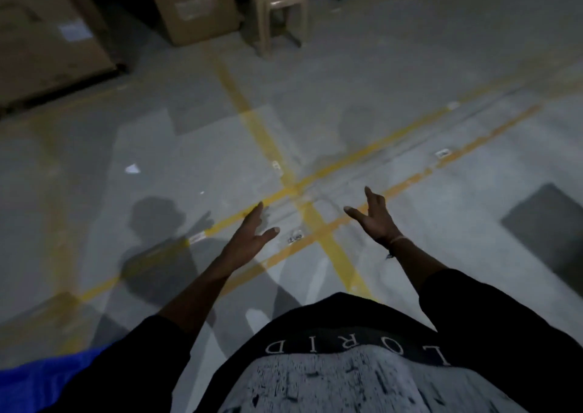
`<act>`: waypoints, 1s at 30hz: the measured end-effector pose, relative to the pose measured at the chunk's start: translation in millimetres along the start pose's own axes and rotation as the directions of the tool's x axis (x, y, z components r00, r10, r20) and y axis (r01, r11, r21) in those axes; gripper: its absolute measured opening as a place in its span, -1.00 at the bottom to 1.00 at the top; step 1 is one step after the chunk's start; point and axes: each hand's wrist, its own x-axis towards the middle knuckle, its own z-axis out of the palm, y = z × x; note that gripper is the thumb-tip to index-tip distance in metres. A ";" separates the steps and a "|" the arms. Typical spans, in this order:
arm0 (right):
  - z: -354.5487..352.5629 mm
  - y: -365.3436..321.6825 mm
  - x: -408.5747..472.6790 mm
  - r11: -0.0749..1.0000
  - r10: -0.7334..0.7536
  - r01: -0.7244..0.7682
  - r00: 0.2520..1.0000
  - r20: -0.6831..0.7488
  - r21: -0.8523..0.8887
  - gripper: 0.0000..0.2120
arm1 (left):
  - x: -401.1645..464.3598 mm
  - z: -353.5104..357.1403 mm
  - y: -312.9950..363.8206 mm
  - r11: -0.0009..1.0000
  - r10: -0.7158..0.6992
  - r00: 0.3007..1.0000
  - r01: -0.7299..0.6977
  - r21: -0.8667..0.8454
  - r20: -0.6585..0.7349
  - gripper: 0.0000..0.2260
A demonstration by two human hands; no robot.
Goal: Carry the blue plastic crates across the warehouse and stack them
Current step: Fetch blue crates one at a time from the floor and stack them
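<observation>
My left hand (pixel 249 237) and my right hand (pixel 373 218) are stretched out in front of me over the grey floor, both empty with fingers spread. A blurred blue shape (pixel 44 378), possibly a blue crate, shows at the bottom left corner beside my left arm; neither hand touches it. No other crate is in sight.
Yellow floor lines (pixel 318 220) cross under my hands. Large cardboard boxes (pixel 47 37) (pixel 195 6) stand at the far left and back. A beige plastic chair (pixel 277 9) stands next to them. A dark patch (pixel 549 226) lies on the floor at right.
</observation>
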 end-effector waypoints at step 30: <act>-358.4 138.0 265.3 0.835 0.533 -0.339 0.698 -0.479 0.434 -0.04 | 573.3 244.2 391.4 0.868 0.153 0.765 -0.406 0.285 0.626 -0.19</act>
